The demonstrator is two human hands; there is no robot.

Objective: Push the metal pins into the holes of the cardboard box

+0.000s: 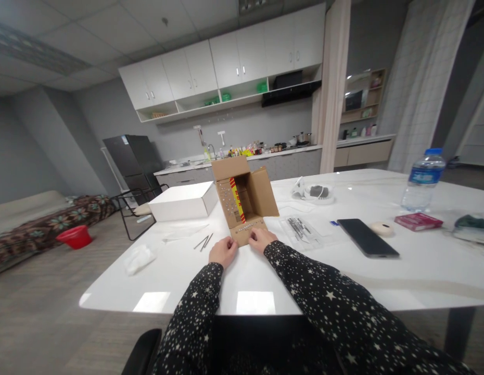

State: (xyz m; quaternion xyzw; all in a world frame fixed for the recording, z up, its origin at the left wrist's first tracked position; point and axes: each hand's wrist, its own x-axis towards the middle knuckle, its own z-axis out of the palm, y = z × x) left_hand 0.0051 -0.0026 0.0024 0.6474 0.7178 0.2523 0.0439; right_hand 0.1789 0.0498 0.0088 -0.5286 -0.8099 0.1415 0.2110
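Small cardboard box (244, 200) lies tipped on its side on the white table (265, 281), mouth open toward the seated person, flaps spread. Long axis runs away from the person. Left hand (223, 251) and right hand (261, 240) sit just in front of it, fingers curled, both pinching the near bottom flap (247, 230). Loose nails (203, 242) lie left of the hands.

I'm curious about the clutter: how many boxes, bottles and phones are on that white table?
Boxes: 3, the open cardboard box, the white box, the small red box
Bottles: 1, the water bottle
Phones: 1, the black phone
Total: 5
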